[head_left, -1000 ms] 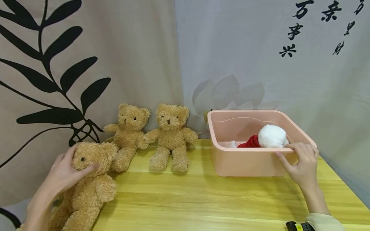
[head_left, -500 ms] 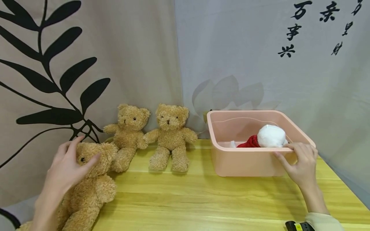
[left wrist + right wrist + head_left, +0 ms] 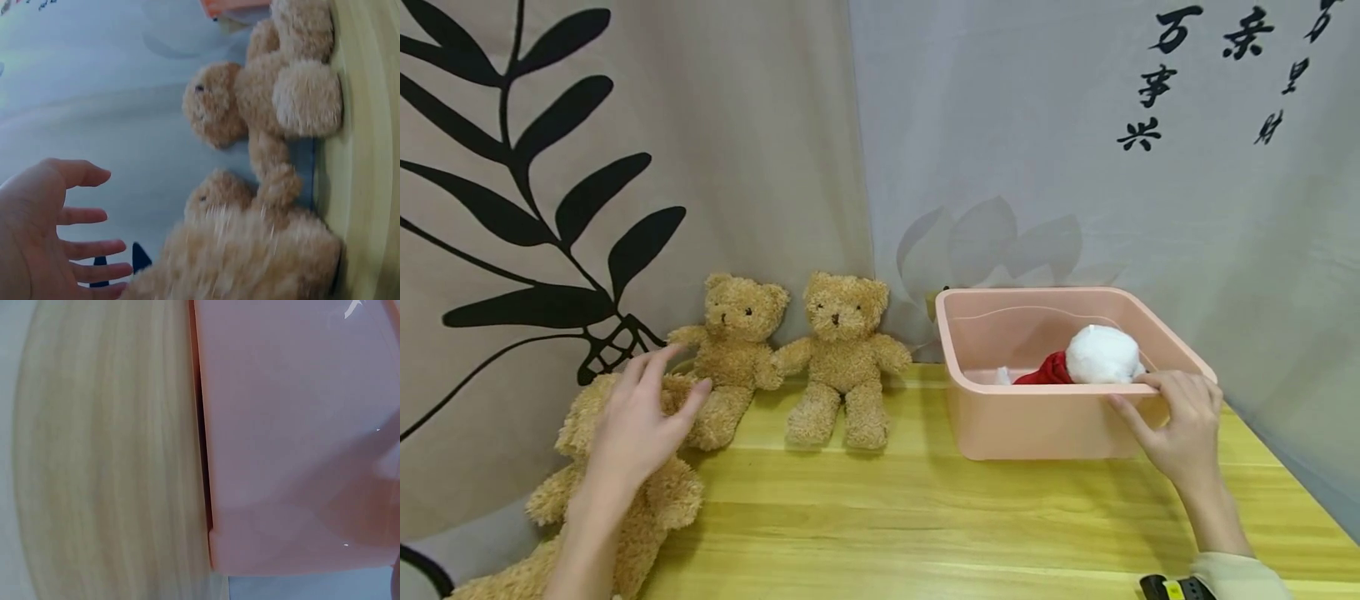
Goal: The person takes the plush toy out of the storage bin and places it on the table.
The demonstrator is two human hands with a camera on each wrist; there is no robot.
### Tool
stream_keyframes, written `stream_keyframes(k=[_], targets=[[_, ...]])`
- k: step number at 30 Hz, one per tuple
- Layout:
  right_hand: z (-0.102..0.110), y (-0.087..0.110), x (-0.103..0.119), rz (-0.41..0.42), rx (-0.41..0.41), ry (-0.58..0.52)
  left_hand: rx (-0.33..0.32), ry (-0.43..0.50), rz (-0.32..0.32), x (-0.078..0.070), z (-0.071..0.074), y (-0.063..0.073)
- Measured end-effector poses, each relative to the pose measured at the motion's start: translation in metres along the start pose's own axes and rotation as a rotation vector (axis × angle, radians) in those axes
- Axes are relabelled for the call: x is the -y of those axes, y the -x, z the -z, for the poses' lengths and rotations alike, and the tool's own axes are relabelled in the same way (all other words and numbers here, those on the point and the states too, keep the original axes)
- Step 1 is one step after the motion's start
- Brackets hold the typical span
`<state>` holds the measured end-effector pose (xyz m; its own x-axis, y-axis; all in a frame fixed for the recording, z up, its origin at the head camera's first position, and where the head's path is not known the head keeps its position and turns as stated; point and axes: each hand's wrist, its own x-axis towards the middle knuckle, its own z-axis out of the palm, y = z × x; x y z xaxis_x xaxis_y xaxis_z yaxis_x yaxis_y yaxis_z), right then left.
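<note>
At the left of the head view my left hand [image 3: 638,427] hovers in front of a tan teddy bear [image 3: 672,493], fingers spread and thumb apart. The forearm and hand cover part of that bear's head and body. In the left wrist view the fingers [image 3: 94,250] are extended with nothing between them, beside blurred bear fur. My right hand [image 3: 1187,425] grips the front right rim of a pink plastic bin [image 3: 1045,421], thumb outside and fingers over the edge. Inside lies a white plush toy [image 3: 1103,354] in red clothing, its lower part hidden by the front wall.
Two more tan teddy bears, a left one [image 3: 733,362] and a right one [image 3: 842,367], sit against the backdrop at the table's back edge. The wooden table [image 3: 880,525] spans the front. Behind hangs a printed cloth [image 3: 760,150]. A black strap-like object [image 3: 1176,587] is beside my right sleeve.
My left hand has come off the near bear's face and moved right across it. That bear's head now tilts further left. The right hand stays on the bin rim.
</note>
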<state>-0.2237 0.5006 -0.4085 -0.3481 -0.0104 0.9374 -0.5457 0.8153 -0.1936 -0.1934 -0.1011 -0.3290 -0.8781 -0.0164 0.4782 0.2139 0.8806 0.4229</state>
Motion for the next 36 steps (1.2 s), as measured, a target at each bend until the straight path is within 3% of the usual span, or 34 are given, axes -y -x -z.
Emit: stream_keyframes(k=[8,24,36], targets=[[0.0,0.001,0.0,-0.005,0.009,-0.007,-0.008,0.1,-0.055,-0.024,-0.016,-0.006],[-0.002,0.0,0.0,0.008,-0.015,-0.007,0.085,0.307,-0.091,-0.065,-0.057,-0.03],[0.0,-0.001,0.0,0.001,0.007,-0.003,0.093,0.506,-0.156,-0.104,-0.086,-0.044]])
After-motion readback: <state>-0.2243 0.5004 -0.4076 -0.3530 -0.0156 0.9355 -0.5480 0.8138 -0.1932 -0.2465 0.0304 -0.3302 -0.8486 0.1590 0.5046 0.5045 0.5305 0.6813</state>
